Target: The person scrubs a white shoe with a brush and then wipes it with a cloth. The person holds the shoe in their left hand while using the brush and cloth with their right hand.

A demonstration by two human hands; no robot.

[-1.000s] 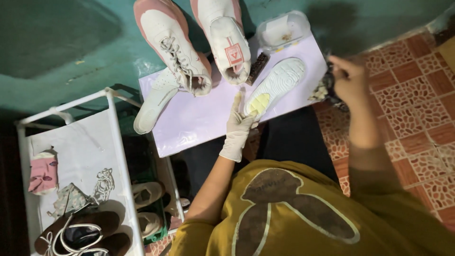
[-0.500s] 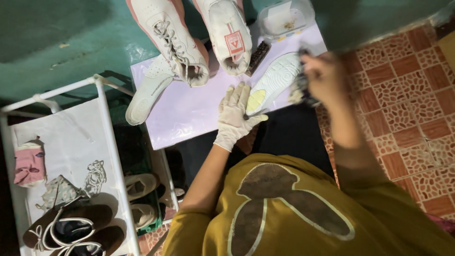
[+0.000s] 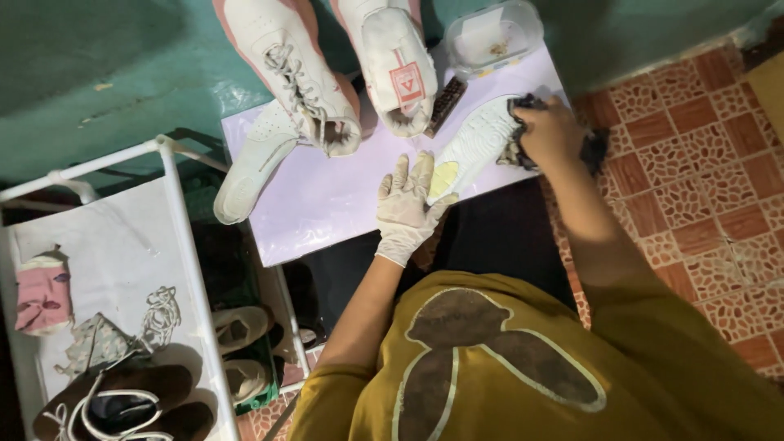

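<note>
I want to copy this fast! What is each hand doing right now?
Left hand: gloved, open, fingers pressing flat on the white shoe insole.
Right hand: bare, closed around a dark cloth, on the insole.

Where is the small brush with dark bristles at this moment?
In the head view, the brush lies on the pale board, upper middle, between the right-hand white shoe and the white insole, just below the clear plastic tub.

- The two white sneakers [image 3: 343,73] are cut off by the top edge.
- The right hand [image 3: 551,131] hides most of a dark cloth [image 3: 594,149] and the insole [image 3: 474,147] tip.
- Contents of the clear plastic tub [image 3: 494,37] are too small to tell.
</note>
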